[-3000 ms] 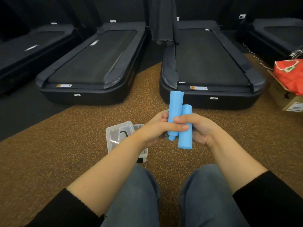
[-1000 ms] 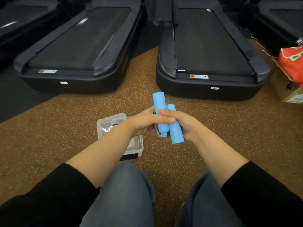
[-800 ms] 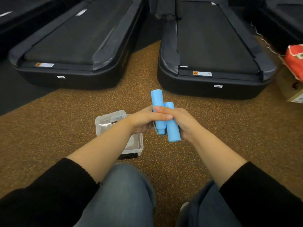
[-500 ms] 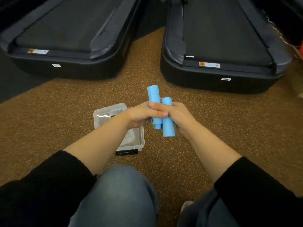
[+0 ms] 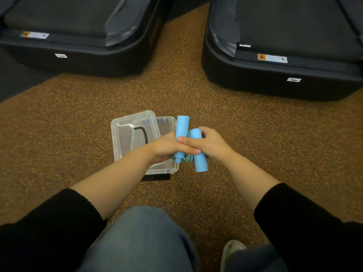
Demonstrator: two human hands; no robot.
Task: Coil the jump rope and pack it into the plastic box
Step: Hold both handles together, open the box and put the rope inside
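**Sam:** Where is the jump rope [image 5: 195,134]?

**Mia:** Both hands hold it up above the floor [image 5: 78,118]. It is bunched into one small bundle, right by the right side of the plastic box [image 5: 167,122]. It is not in the box yet.

**Sam:** What does the bundle look like?

**Mia:** Two blue handles stand side by side, almost straight up. The left handle [image 5: 182,126] pokes up higher. The right handle [image 5: 200,164] hangs lower. A bit of green cord [image 5: 187,158] peeks out between them at the bottom (fingers hide the rest).

**Sam:** What is the left hand [image 5: 167,148] doing?

**Mia:** Its fingers wrap round the bundle from the left side.

**Sam:** And the right hand [image 5: 211,144]?

**Mia:** It grips from the right, with its fingers curled too. One finger lies across the top of the left hand, so the two hands touch.

**Sam:** Tell me about the box.

**Mia:** It is clear and sits on the floor. Its lid [image 5: 127,138] lies crooked over the left part. A black curved shape [image 5: 143,132] shows through the lid, but I cannot tell what it is. A flat black thing [image 5: 157,177] sticks out from under the near edge.

**Sam:** Anything else?

**Mia:** Two black treadmills [image 5: 78,26] sit on the far side. Down low I see a knee [image 5: 141,238] in blue jeans, a shoe [image 5: 231,250] and black sleeves [image 5: 49,232].
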